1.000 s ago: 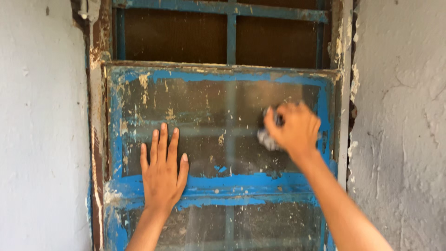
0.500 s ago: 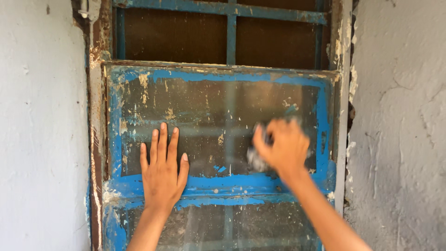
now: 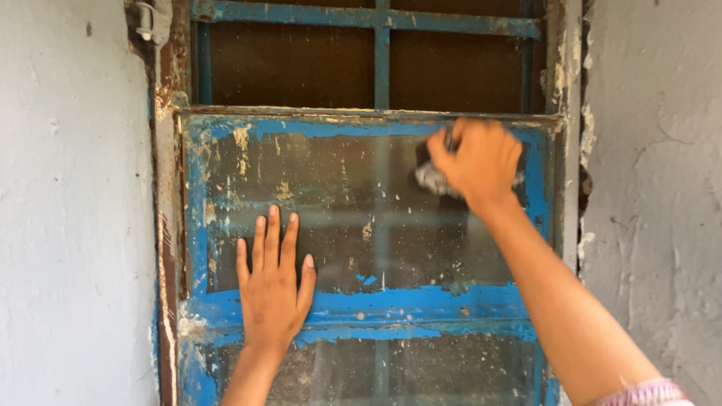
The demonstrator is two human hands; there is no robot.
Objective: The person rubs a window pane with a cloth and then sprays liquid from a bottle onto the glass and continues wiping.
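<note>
A dirty glass pane sits in a worn blue-painted window frame, spattered with paint flecks. My left hand lies flat on the pane's lower left, fingers spread and pointing up, palm over the blue bottom rail. My right hand is shut on a grey wad of scrubbing material, pressed against the glass near the pane's upper right corner. Only the wad's left part shows past my fingers.
Rough whitewashed walls stand at the left and right. Above the pane, blue metal bars cross a dark opening. A second dirty pane lies below the blue rail. A rusty frame edge runs down the left.
My right hand with the wad went down and left across the glass, then swept up to the upper right corner. My left hand stayed flat in place.
</note>
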